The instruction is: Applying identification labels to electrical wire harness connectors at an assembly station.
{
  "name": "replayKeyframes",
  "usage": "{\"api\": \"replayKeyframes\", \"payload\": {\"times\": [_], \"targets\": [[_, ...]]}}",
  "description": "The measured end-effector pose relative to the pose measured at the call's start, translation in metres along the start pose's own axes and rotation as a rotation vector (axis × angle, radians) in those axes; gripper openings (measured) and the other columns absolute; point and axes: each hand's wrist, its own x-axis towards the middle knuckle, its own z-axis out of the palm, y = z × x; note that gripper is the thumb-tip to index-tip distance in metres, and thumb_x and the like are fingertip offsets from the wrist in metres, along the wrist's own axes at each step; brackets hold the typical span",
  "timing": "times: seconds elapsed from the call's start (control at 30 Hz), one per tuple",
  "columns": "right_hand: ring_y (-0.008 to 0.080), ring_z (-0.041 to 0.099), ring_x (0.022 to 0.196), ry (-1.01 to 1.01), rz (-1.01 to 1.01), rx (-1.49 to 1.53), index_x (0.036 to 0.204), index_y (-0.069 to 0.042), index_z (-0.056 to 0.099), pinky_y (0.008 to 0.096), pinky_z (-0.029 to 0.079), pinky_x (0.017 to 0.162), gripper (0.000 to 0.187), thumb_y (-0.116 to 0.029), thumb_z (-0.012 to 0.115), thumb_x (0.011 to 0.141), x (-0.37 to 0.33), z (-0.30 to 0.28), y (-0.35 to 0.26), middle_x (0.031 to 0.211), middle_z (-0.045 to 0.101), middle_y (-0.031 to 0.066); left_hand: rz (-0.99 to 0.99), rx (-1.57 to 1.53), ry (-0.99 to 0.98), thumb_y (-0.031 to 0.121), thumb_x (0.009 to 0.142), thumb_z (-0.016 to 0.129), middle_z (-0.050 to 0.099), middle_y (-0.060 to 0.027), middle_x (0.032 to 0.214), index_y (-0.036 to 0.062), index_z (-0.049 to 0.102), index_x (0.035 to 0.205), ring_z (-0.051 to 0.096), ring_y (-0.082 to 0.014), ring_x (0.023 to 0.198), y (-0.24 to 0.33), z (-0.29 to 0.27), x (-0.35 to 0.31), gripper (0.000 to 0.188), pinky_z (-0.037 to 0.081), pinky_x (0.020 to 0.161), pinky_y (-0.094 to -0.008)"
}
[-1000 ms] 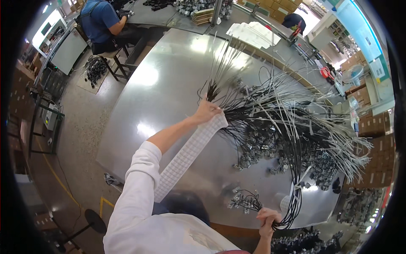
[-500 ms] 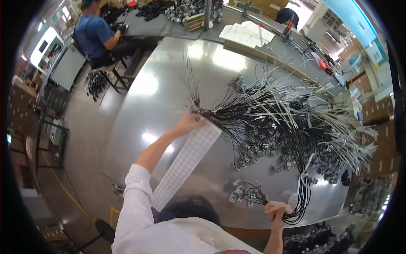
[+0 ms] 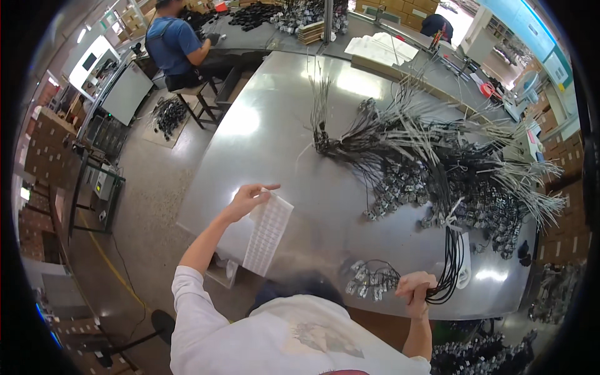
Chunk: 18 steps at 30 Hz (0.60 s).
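My left hand (image 3: 249, 201) pinches the top end of a white strip (image 3: 269, 234) patterned with a grid of small cells. The strip hangs over the table's near left edge, its lower end close to my body. At the near edge my right hand (image 3: 417, 287) is closed around a bundle of black cables (image 3: 451, 275). Small metal connectors (image 3: 373, 280) fan out on the table to the left of that fist. A pale tie (image 3: 452, 215) gathers the bundle farther up. Beyond my left hand lies another bunch of dark cables (image 3: 337, 147), its thin wire ends pointing away.
A large heap of cables with connectors (image 3: 406, 181) and pale wire ends (image 3: 531, 194) covers the right of the metal table (image 3: 219, 169). A wooden rail (image 3: 400, 72) runs along the back. Another person (image 3: 175, 47) sits at the far left. A small open box (image 3: 222, 272) is below my left forearm.
My left hand has come away from the far cable bunch, back toward me, bringing the white strip along. My right hand keeps its grip on the cables. The whole view has shifted slightly.
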Motion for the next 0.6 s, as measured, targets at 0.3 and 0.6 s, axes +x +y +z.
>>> {"api": "replayKeyframes", "payload": {"times": [0.3,0.6], "targets": [[0.0153,0.043,0.039,-0.234,-0.415,0.295,0.072,0.000,0.071,0.0311,0.032,0.039,0.060,-0.037,0.050,0.115,0.026,0.048,-0.034,0.050,0.047,0.0000,-0.030,0.038,0.149,0.034,0.106,0.072,0.074,-0.0014,0.100,0.0006,0.069,0.109,0.063,-0.0074,0.094,-0.013,0.028,-0.078,0.034,0.051,0.084,-0.0288],[0.0167,0.037,0.037,-0.521,-0.538,0.528,0.075,0.006,0.068,0.0329,0.029,0.039,0.062,-0.034,0.045,0.117,0.056,0.132,-0.053,0.050,0.046,0.0027,-0.015,0.156,0.321,0.035,0.104,0.071,0.062,0.0033,0.082,0.0017,0.065,0.095,0.051,-0.0058,0.076,-0.034,0.021,-0.146,0.035,0.042,0.067,-0.0292]]}}
